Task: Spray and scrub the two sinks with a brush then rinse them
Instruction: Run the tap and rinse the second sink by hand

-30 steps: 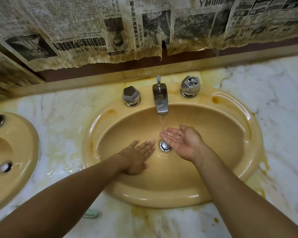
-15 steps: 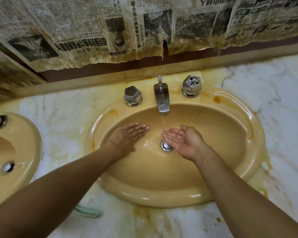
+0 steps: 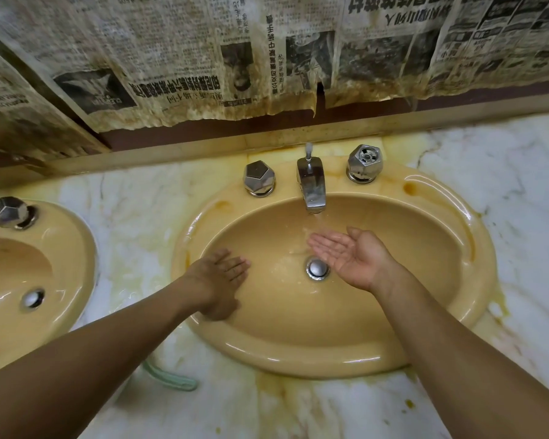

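A yellow oval sink fills the middle of the view, with a chrome drain at its bottom. Water runs from the chrome faucet onto the fingertips of my right hand, which is held palm up and slightly cupped under the stream. My left hand lies palm down with straight fingers on the left inner wall of the bowl. A second yellow sink shows at the left edge. A pale green handle lies on the counter, partly hidden under my left forearm.
Two chrome knobs flank the faucet. The stained marble counter surrounds both sinks. Old newspaper hangs on the wall behind. Another chrome knob sits on the left sink.
My left hand slid from beside the drain up the left wall, then down toward the left front of the bowl. My right hand stayed under the running water.
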A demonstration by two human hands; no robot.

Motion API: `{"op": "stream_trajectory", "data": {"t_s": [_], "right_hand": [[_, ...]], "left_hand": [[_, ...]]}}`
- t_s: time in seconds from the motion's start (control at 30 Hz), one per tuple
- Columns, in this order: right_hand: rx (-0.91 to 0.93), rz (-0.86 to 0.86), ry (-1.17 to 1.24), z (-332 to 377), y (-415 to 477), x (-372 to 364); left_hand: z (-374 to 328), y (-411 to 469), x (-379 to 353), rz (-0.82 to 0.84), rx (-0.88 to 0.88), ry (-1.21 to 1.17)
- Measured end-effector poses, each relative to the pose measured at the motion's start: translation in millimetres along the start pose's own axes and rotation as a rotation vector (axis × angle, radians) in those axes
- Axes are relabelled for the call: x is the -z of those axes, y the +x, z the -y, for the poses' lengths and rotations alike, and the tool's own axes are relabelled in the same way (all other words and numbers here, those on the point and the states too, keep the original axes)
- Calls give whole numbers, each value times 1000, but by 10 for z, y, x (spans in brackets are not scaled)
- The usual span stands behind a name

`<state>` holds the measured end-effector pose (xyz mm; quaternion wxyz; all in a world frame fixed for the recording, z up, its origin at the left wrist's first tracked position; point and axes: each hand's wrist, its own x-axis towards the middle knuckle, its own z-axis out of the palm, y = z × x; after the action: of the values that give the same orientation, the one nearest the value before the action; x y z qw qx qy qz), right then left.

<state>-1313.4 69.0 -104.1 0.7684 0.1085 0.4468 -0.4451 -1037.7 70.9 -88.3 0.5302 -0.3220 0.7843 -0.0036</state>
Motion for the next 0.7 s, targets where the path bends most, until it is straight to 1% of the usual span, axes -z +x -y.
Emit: {"op": "stream_trajectory", "data": {"t_s": [0.13, 0.2, 0.3, 0.37, 0.5, 0.53, 0.57, 0.63, 0.7], "right_hand": [[7, -17, 10, -19, 6, 27], [13, -37, 41, -57, 32, 35], [30, -67, 88, -127, 83, 58], [39, -84, 106, -164, 107, 79], [62, -130, 80, -186, 185, 11], [68, -124, 69, -195, 199, -62], [66, -84, 43, -202, 196, -155], [36, 40, -71, -222, 161, -352], [0, 93, -163, -243, 113, -469]], "left_hand": [[-97, 8, -35, -89, 103, -32], [-114, 29, -26, -56, 92, -44], [-89, 57, 21, 29, 19, -33], [-73, 87, 13, 33, 12, -12], [-128, 226, -83, -118, 61, 6], [-154, 268, -90, -153, 73, -2], [-175, 313, -90, -178, 81, -13], [-202, 373, -70, -209, 87, -44], [-202, 362, -36, -192, 62, -89]]}}
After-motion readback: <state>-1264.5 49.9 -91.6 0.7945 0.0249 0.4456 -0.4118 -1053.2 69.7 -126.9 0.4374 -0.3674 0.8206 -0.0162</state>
